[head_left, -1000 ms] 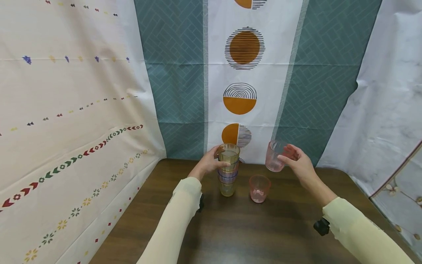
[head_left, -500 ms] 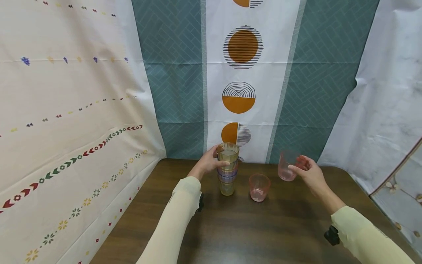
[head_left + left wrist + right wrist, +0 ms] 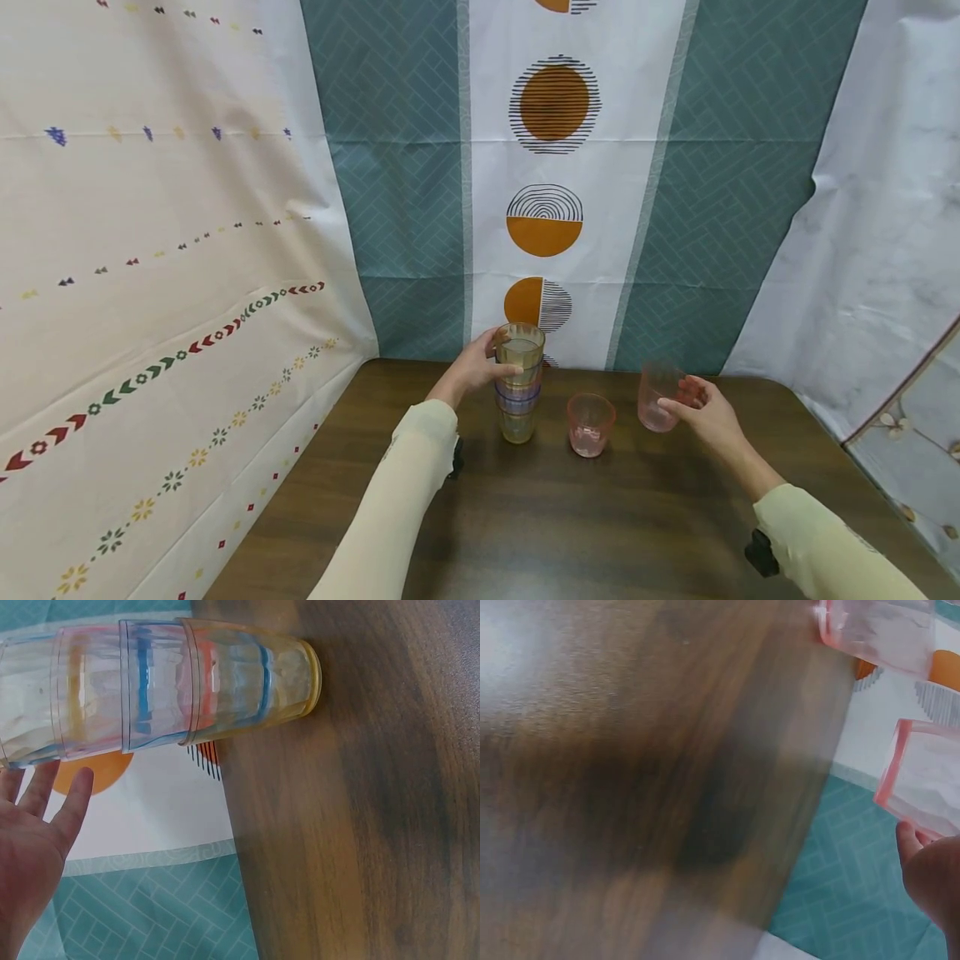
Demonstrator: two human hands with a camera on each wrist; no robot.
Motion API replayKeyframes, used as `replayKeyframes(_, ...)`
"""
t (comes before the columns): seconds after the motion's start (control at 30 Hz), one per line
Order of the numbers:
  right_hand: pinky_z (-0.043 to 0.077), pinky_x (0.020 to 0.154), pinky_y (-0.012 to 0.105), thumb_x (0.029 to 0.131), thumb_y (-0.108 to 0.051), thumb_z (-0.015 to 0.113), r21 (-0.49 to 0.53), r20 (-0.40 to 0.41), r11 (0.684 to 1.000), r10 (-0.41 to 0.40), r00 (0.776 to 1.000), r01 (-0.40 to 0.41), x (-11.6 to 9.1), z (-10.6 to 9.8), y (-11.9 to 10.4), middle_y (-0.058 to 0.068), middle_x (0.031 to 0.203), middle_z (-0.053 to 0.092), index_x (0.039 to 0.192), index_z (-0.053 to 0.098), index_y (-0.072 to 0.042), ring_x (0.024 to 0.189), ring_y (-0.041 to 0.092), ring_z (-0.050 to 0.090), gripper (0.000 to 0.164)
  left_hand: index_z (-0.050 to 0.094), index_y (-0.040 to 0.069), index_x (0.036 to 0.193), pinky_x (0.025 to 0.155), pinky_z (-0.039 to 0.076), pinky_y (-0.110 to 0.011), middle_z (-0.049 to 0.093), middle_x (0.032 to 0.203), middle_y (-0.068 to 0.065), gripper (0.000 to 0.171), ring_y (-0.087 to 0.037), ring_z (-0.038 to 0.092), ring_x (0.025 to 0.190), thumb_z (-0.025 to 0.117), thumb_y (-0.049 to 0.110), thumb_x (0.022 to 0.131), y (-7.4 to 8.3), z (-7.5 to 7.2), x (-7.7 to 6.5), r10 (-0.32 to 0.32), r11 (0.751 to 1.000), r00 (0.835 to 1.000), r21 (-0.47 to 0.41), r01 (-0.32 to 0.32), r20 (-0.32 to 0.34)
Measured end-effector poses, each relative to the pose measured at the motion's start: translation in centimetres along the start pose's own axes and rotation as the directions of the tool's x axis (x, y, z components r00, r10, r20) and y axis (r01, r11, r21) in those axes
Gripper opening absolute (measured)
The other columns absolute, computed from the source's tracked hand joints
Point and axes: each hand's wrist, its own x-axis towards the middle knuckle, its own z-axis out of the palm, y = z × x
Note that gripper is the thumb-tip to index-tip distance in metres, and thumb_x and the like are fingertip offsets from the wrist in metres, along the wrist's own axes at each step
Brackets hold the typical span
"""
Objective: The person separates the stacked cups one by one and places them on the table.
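Observation:
In the head view a tall stack of nested clear cups (image 3: 519, 412), tinted yellow, blue and pink, stands upright on the table. My left hand (image 3: 474, 367) holds it near the top, thumb in front and fingers behind. The left wrist view shows the coloured bands of the stack (image 3: 161, 682) and part of the hand (image 3: 34, 847). A single pink clear cup (image 3: 589, 427) sits upright just right of the stack. Farther right, my right hand (image 3: 708, 412) grips another pink clear cup (image 3: 654, 404) by its side, its base close over the table.
The dark brown wooden table (image 3: 585, 533) reaches back to a hanging cloth (image 3: 408, 208) with green panels and orange circles. A cream patterned cloth (image 3: 187, 333) borders the left side, and a white marbled cloth (image 3: 870, 292) the right.
My right hand has carried its pink cup to the right and down, from above the standing pink cup to nearer the table. My left hand and the stack have stayed in place.

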Motion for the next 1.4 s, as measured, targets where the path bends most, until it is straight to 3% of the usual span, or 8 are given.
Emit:
replayKeyframes(0.2, 0.039, 0.083, 0.01, 0.093, -0.033, 0.072, 0.025, 0.014, 1.0, 0.019, 1.0, -0.019, -0.3, 0.8, 1.6, 0.026, 0.151, 0.034, 0.153, 0.015, 0.008, 0.137, 0.042, 0.034, 0.092, 0.033, 0.023, 0.155, 0.111, 0.034, -0.053, 0.038, 0.156, -0.004, 0.091, -0.03, 0.034, 0.143, 0.083, 0.037, 0.08, -0.1, 0.0, 0.1, 0.004, 1.0, 1.0, 0.003, -0.004, 0.005)
replayKeyframes(0.53, 0.036, 0.081, 0.006, 0.091, -0.027, 0.075, 0.005, 0.022, 1.0, 0.025, 0.999, -0.025, -0.6, 2.3, 3.1, 0.029, 0.148, 0.036, 0.15, 0.018, 0.011, 0.135, 0.042, 0.037, 0.09, 0.033, 0.022, 0.154, 0.112, 0.034, -0.053, 0.038, 0.157, -0.002, 0.09, -0.029, 0.032, 0.144, 0.083, 0.037, 0.081, 0.0, -0.1, 0.1, 0.007, 1.0, 1.0, 0.008, -0.007, 0.006)
replayKeyframes(0.63, 0.04, 0.09, 0.015, 0.09, -0.027, 0.075, -0.006, 0.027, 0.999, 0.034, 0.999, -0.034, -0.7, 2.7, 3.5, 0.03, 0.148, 0.036, 0.15, 0.019, 0.012, 0.135, 0.044, 0.037, 0.091, 0.034, 0.022, 0.154, 0.112, 0.033, -0.053, 0.038, 0.157, -0.002, 0.09, -0.029, 0.032, 0.144, 0.083, 0.036, 0.081, 0.0, -0.1, 0.1, 0.004, 1.0, 1.0, 0.002, -0.004, 0.01)
replayKeyframes(0.83, 0.034, 0.108, 0.053, 0.09, -0.026, 0.076, 0.007, 0.039, 0.999, 0.044, 0.998, -0.044, -0.8, 3.1, 4.0, 0.032, 0.148, 0.035, 0.149, 0.018, 0.013, 0.136, 0.047, 0.034, 0.092, 0.034, 0.021, 0.154, 0.112, 0.033, -0.053, 0.038, 0.157, -0.002, 0.09, -0.029, 0.032, 0.144, 0.084, 0.034, 0.081, -0.1, -0.1, 0.2, 0.008, 1.0, 1.0, 0.003, -0.008, 0.013)
replayKeyframes(1.4, 0.034, 0.108, 0.057, 0.09, -0.023, 0.076, -0.033, 0.055, 0.999, 0.03, 0.998, -0.028, -1.0, 3.8, 4.6, 0.034, 0.145, 0.036, 0.148, 0.019, 0.014, 0.133, 0.049, 0.037, 0.089, 0.033, 0.021, 0.155, 0.112, 0.032, -0.054, 0.037, 0.157, -0.005, 0.092, -0.03, 0.032, 0.144, 0.084, 0.037, 0.08, -0.2, -0.1, 0.2, -0.003, 1.0, 1.0, -0.002, 0.003, 0.009)
